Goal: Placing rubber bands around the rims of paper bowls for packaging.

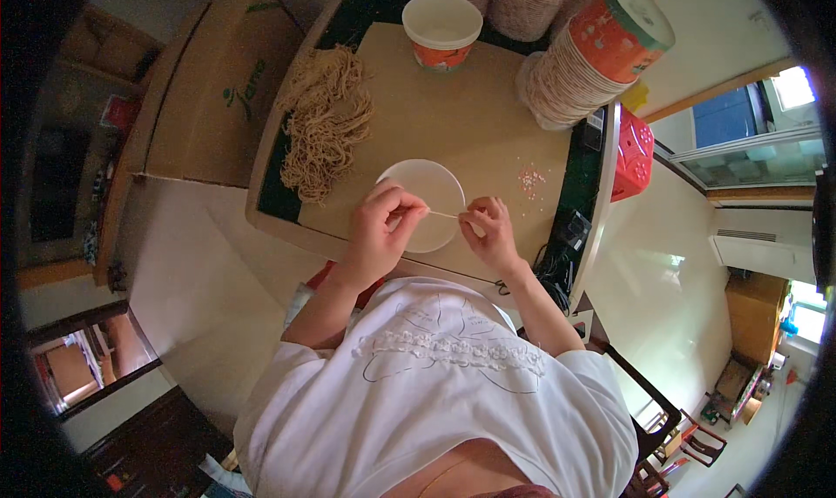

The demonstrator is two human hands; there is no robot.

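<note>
A thin pale string [442, 213] is stretched level between my two hands. My left hand [380, 228] pinches its left end between thumb and fingertips, and my right hand [493, 235] pinches the other end. Under the string lies a white round bowl or lid [425, 178]; its depth is hard to tell. Left of it, a tangled heap of tan strings [326, 119] lies across the cardboard sheet [444, 115] on the table. Small pink and white bits [532, 181] are scattered right of my right hand.
Behind the bowl stands a white paper tub [441, 32] with a red patterned outside. A tall stack of similar tubs [579, 67] leans at the back right. Black cables [557, 272] lie at the right edge, near a red plastic stool [634, 154]. A large cardboard box [218, 97] stands left.
</note>
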